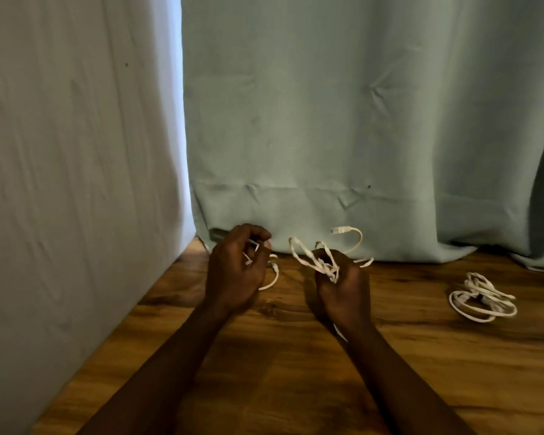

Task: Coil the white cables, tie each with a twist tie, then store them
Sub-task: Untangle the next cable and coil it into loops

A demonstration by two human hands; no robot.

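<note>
While both hands hover just above the brown wooden floor, the left hand has its fingers curled round one stretch of the flat white cable, and the right hand clamps a loose bunch of its loops. Here's the risk: those loops are uneven and barely gathered, so any slack in the right grip could let them spring apart. The free end with its clear plug, arching up before the pale green curtain, could also snag during winding. The cable looks thin, ribbon-like and kinked. Well apart on the right, a second white cable lies coiled on the floor, with a dark speck in it, too small to identify.
</note>
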